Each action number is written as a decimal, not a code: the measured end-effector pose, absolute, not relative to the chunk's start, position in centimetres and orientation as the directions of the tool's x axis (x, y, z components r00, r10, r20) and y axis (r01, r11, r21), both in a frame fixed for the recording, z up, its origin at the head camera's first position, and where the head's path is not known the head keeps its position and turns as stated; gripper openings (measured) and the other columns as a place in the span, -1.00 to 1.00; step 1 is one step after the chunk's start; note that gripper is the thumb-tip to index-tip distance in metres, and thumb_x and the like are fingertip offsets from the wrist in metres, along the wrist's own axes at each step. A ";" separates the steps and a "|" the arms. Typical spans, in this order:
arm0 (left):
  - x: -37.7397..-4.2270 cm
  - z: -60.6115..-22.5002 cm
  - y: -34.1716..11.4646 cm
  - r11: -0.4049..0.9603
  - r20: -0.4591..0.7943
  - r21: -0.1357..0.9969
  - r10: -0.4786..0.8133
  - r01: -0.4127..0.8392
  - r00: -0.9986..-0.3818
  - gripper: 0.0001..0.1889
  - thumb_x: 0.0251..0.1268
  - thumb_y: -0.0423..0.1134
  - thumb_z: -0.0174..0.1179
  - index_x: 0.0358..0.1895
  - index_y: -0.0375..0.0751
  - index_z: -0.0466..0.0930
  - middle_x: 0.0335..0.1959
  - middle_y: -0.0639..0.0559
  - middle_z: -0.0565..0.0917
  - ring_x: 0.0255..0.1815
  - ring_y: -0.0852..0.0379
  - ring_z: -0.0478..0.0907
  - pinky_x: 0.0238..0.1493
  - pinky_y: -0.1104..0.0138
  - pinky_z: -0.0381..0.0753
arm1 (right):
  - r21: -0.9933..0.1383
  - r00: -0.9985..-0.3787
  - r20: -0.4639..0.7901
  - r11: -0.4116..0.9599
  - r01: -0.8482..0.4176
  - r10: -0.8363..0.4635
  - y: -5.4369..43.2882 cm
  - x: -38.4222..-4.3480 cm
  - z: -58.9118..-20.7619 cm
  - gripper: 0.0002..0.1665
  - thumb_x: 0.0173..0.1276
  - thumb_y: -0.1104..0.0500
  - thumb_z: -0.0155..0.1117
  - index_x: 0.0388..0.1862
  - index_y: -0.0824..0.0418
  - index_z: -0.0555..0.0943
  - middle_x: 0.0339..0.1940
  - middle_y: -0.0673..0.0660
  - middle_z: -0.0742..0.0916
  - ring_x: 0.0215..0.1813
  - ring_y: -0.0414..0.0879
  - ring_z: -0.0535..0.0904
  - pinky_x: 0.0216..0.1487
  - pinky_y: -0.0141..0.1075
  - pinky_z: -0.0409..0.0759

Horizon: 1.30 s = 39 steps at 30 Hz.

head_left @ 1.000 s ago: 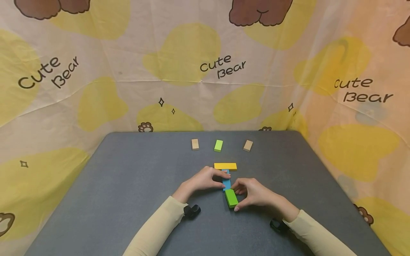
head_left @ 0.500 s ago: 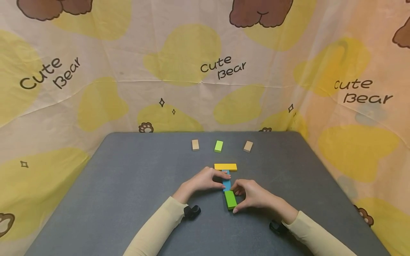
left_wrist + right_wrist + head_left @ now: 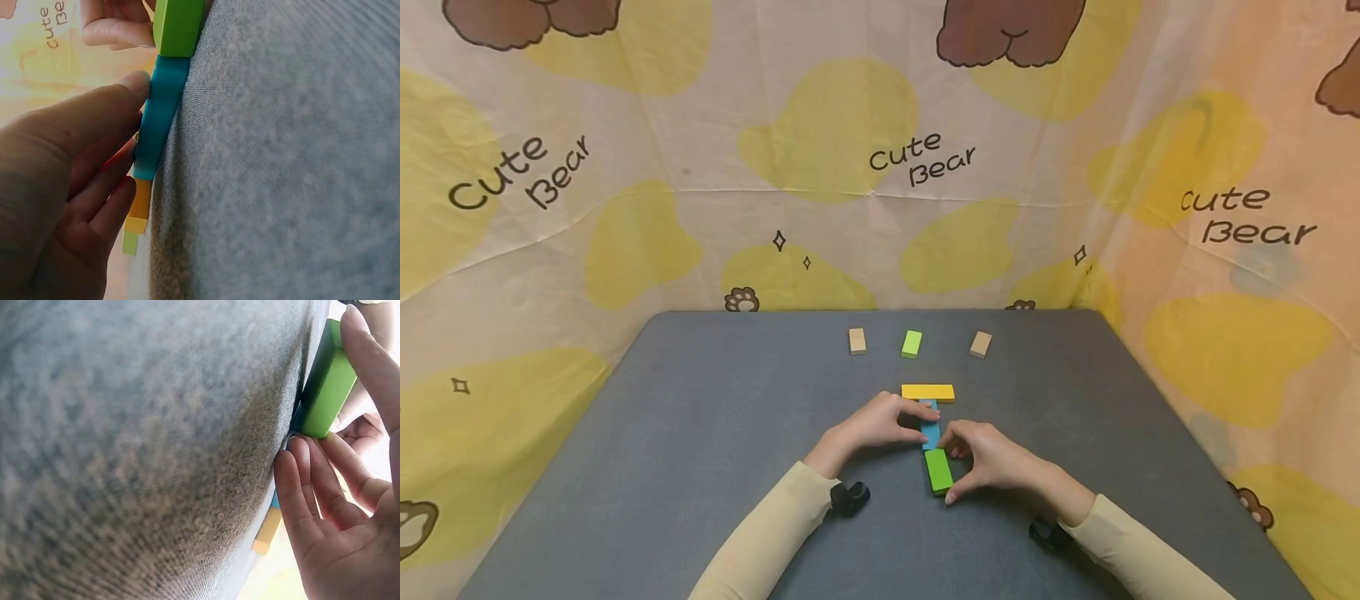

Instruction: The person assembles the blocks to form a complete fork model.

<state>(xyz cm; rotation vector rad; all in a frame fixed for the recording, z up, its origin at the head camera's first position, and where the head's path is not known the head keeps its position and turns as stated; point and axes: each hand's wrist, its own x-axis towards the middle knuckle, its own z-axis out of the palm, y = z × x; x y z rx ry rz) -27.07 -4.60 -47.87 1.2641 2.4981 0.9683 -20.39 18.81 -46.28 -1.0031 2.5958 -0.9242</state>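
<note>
A blue block (image 3: pixel 931 435) lies lengthwise on the grey table, its far end against a crosswise yellow block (image 3: pixel 928 392). My left hand (image 3: pixel 883 419) holds the blue block from the left, index finger near the far end and thumb near the close end. At the blue block's near end sits a green block (image 3: pixel 938 472), slightly slanted. My right hand (image 3: pixel 996 456) grips that green block lengthwise from the right; in the right wrist view the thumb is on one end of the green block (image 3: pixel 331 394) and the index finger at the other.
Towards the back of the table (image 3: pixel 737 400) lie two tan blocks, one left (image 3: pixel 857 342) and one right (image 3: pixel 981 344), with a light green block (image 3: pixel 912 343) between them. A patterned cloth (image 3: pixel 820 158) hangs behind and along the sides.
My right hand has shifted the green block slightly left and nearer to me, bringing it straighter in line with the blue block. The left hand stays in place on the blue block.
</note>
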 end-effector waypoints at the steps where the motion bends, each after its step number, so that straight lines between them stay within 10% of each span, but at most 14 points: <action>1: -27.1 -47.9 -4.6 0.426 0.128 0.621 0.773 0.658 -0.622 -0.55 0.13 -0.05 0.34 0.14 0.05 0.61 0.14 0.25 0.59 0.25 0.36 0.43 0.24 0.38 0.43 | -0.619 -0.745 0.033 0.572 -0.538 -0.666 18.8 -20.4 -46.3 -0.24 -0.25 -0.23 0.60 -0.10 0.06 0.51 -0.25 -0.06 0.64 -0.22 -0.27 0.58 -0.14 -0.39 0.60; 39: -27.6 -48.2 -4.9 0.429 0.129 0.604 0.779 0.671 -0.614 -0.56 0.13 -0.07 0.35 0.13 0.07 0.61 0.10 0.30 0.61 0.25 0.36 0.43 0.25 0.38 0.42 | -0.696 -0.746 -0.011 0.540 -0.472 -0.666 19.2 -20.9 -46.4 -0.34 -0.17 -0.06 0.62 -0.07 0.10 0.58 -0.15 -0.05 0.70 -0.12 -0.21 0.66 -0.08 -0.44 0.62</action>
